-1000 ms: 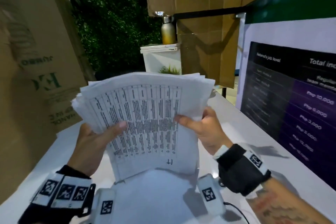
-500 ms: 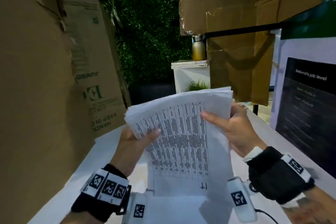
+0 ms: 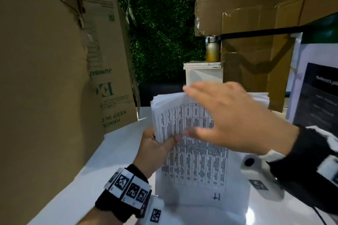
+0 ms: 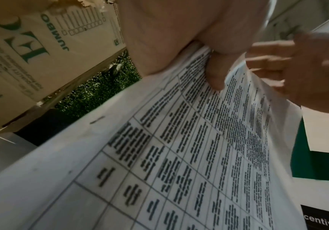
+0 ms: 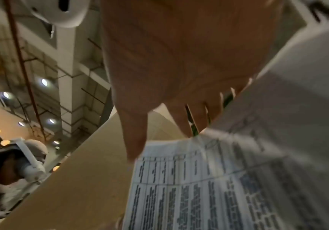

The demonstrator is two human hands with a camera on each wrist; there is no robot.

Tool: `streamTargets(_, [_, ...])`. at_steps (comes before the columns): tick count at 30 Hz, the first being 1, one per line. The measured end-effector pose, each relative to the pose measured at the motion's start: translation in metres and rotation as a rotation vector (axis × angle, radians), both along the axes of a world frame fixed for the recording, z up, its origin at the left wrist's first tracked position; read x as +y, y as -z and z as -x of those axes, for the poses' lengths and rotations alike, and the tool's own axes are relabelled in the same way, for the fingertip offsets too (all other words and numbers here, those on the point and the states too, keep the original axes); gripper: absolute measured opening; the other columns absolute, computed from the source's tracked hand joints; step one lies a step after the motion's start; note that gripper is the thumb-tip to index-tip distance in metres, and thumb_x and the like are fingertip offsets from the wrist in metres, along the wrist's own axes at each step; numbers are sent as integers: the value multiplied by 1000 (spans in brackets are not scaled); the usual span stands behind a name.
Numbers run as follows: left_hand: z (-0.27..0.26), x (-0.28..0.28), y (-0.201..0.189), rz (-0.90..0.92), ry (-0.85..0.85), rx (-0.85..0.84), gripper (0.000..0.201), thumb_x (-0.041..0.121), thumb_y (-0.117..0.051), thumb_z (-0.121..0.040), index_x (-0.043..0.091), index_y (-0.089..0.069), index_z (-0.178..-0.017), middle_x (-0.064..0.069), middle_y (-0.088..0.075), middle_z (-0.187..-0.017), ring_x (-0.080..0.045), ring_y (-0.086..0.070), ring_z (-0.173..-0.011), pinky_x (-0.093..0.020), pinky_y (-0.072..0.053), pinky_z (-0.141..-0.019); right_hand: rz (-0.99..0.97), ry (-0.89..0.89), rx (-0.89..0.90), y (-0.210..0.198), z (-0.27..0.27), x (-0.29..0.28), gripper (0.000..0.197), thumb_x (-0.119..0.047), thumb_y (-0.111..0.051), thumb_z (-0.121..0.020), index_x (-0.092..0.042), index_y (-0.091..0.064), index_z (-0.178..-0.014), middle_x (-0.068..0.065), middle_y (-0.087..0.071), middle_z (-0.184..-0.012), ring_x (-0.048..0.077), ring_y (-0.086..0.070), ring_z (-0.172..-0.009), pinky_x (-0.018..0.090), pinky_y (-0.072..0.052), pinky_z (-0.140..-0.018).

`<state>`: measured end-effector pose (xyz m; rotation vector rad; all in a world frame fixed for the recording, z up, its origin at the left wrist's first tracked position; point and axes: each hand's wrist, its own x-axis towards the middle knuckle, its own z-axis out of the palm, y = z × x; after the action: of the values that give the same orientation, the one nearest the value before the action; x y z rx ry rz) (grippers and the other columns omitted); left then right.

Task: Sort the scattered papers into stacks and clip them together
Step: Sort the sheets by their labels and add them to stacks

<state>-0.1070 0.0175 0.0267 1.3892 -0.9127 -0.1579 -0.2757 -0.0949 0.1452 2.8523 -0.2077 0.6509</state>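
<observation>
A: Head view: the stack of papers (image 3: 193,153) stands upright, its bottom edge resting on the white tabletop (image 3: 117,153). The left hand (image 3: 155,150) grips the stack's left edge, thumb across the printed front sheet and the other fingers behind.

B: And the right hand (image 3: 236,120)?

A: It lies flat and spread over the upper right part of the stack, fingers (image 3: 193,91) straight and apart, reaching past the top edge. It is blurred, so I cannot tell how firmly it presses.

B: Are the sheet edges squared?

A: Not quite. At the top the sheets fan slightly, with several edges showing one behind another. The left wrist view shows the thumb (image 4: 216,74) pinning the table-printed sheet (image 4: 179,155); the right wrist view shows the straight fingers (image 5: 136,137) over the top edge of the papers (image 5: 218,186).

B: What room is there around them?

A: A tall cardboard box (image 3: 54,69) stands on the left, just beside the tabletop's left edge. More cardboard (image 3: 252,23) rises beyond on the right, and a printed board (image 3: 318,97) stands near the right edge. Between them an open gap leads to a green hedge wall (image 3: 162,33). A gold bottle (image 3: 212,51) sits on a white cabinet (image 3: 204,73) behind the stack. Bare tabletop shows left of the stack.
</observation>
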Motion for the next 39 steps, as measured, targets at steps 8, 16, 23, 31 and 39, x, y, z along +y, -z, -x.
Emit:
streamTargets(8, [7,12,-2,26,93,64,29,23,-80,-69,23,-74,-97,1,-82,-92,-16,-77,-91,-36,-64,-78,13,-17,238,-28,-21,13,111,-78,-57,-74,-28,-1,-156,-6,-30,-159,17,-34,-142,42,-33,-116])
streamTargets(16, [-9,27,27,-71,146,47,8,19,-85,-78,22,-83,-86,-9,-80,-86,-27,-73,-79,-40,-61,-73,-107,-132,294,-44,-51,-7,18,-34,-81,-75,-19,-74,-82,-4,-71,-73,7,-65,-65,24,-56,-63])
streamTargets(23, [-49,53,39,87,169,425,91,43,-102,-43,3,-70,-118,-18,-74,-121,-36,-71,-109,-45,-58,-89,-888,-467,-313,-10,16,-70,26,-38,-92,-54,-28,-75,-71,-34,-67,-61,-20,-62,-65,-1,-45,-61])
streamTargets(31, [-34,27,9,43,73,389,53,2,-82,-78,0,-64,-128,-18,-73,-123,-39,-70,-114,-61,-54,-98,-1428,-366,-678,98,11,-114,37,-2,-71,-68,-12,-71,-104,2,-78,-102,23,-73,-97,35,-62,-72])
streamTargets(39, [-23,25,35,-9,98,382,47,4,-85,-72,-1,-71,-117,-18,-77,-115,-39,-72,-109,-49,-59,-95,-1567,-294,-612,154,19,-115,47,-21,-92,-48,-16,-79,-93,11,-77,-100,25,-74,-96,32,-61,-77])
